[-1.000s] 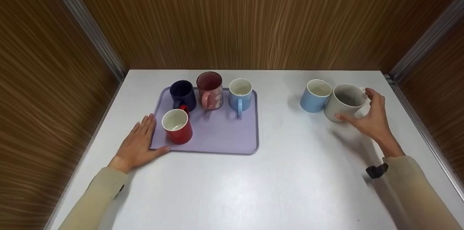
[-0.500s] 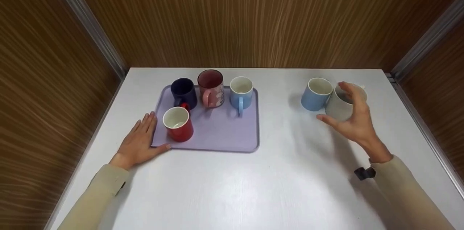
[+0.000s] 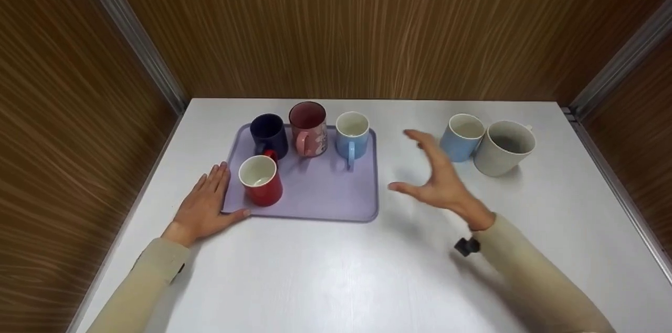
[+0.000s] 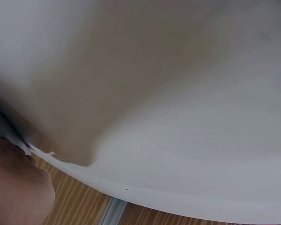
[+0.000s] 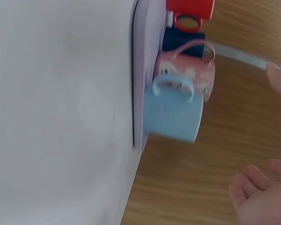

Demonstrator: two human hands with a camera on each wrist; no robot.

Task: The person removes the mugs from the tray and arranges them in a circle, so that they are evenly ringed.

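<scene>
In the head view my left hand [image 3: 202,212] lies flat at the left edge of a purple tray [image 3: 325,196], thumb along its front corner. A red mug [image 3: 265,188] stands on the tray nearest that hand. Behind it are a dark blue mug [image 3: 270,138], a pink mug [image 3: 314,138] and a light blue mug [image 3: 354,144]. My right hand [image 3: 438,180] is between the tray and two mugs on the right, holding nothing, its thumb and fingers spread apart. Those two are a light blue mug [image 3: 459,141] and a larger grey-white mug [image 3: 501,152].
All of this stands on a white table [image 3: 315,275]. Wood-grain panels [image 3: 367,23] rise behind it and at both sides, with metal strips at the corners. In the left wrist view the table surface [image 4: 201,131] fills most of the picture.
My right hand has let go of the grey-white mug and moved left, past the light blue mug, toward the tray. My left hand has stayed on the tray's edge.
</scene>
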